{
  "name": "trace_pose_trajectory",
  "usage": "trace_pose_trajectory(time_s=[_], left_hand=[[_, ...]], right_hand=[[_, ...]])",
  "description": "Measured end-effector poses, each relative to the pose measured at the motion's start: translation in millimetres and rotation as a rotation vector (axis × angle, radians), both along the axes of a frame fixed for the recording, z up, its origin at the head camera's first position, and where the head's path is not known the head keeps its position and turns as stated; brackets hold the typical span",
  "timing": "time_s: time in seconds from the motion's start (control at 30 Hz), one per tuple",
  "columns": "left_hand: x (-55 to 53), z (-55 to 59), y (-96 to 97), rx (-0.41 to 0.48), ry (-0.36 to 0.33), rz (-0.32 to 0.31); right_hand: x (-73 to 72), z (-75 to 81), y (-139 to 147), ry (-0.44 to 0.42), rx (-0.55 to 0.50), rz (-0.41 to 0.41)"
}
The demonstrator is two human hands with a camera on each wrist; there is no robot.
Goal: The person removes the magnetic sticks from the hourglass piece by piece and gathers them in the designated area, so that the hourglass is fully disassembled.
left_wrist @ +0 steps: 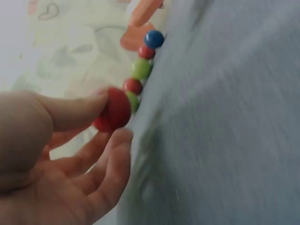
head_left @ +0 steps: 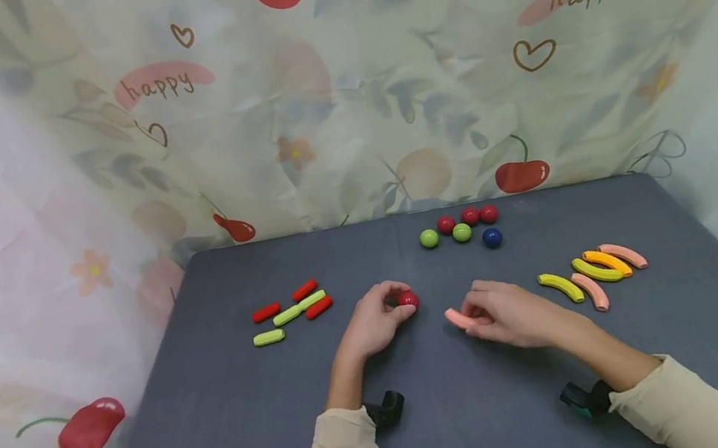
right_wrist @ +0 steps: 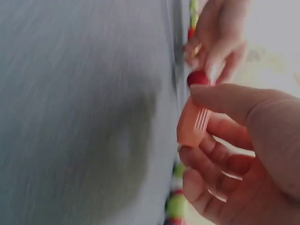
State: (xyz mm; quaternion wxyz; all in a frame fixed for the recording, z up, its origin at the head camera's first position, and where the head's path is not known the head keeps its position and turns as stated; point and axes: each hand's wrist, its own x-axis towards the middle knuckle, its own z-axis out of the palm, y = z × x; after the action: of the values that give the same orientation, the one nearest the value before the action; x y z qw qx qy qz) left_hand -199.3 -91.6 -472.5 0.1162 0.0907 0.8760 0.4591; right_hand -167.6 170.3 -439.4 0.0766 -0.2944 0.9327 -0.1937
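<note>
My left hand (head_left: 371,323) pinches a dark red ball (head_left: 408,299) between thumb and fingertips, over the middle of the table. In the left wrist view the same red ball (left_wrist: 115,110) shows, with the thumb on one side and fingers on the other. To its right, my right hand (head_left: 511,313) grips a pink curved stick (head_left: 458,319), its left end sticking out toward the left hand. The right wrist view shows this pink stick (right_wrist: 192,123), ridged on one side, between thumb and fingers.
At the back lie red balls (head_left: 446,224), green balls (head_left: 429,238) and a blue ball (head_left: 492,238). Red rods (head_left: 266,312) and light green rods (head_left: 268,337) lie at left. Yellow (head_left: 560,287), orange and pink curved sticks (head_left: 591,291) lie at right on the dark grey table (head_left: 424,425).
</note>
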Motion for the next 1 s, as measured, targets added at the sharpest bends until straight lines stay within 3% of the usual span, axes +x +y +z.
trace_pose_trajectory(time_s=[0.17, 0.27, 0.43, 0.57, 0.7, 0.87, 1.0], left_hand=[[-18.2, 10.0, 25.3, -0.026, 0.064, 0.034], [-30.4, 12.5, 46.6, -0.07, 0.13, 0.07], [-46.3, 8.7, 73.5, -0.268, 0.32, 0.164], [-56.0, 4.0, 82.1, -0.418, 0.422, 0.222], [-63.0, 1.5, 86.1, -0.482, 0.462, 0.254], [-66.9, -3.5, 86.9, -0.526, 0.458, 0.253], [-65.0, -4.3, 83.4, -0.49, 0.456, 0.254]], right_hand=[[1.7, -1.3, 40, 0.13, 0.074, -0.13], [4.8, -4.9, 60, 0.159, 0.087, -0.18], [14.0, -9.7, 81, 0.169, 0.09, -0.218], [21.0, -11.1, 86, 0.176, 0.078, -0.224], [25.0, -12.5, 88, 0.184, 0.046, -0.24], [26.7, -16.5, 83, 0.204, 0.084, -0.27], [27.9, -14.6, 77, 0.258, 0.085, -0.291]])
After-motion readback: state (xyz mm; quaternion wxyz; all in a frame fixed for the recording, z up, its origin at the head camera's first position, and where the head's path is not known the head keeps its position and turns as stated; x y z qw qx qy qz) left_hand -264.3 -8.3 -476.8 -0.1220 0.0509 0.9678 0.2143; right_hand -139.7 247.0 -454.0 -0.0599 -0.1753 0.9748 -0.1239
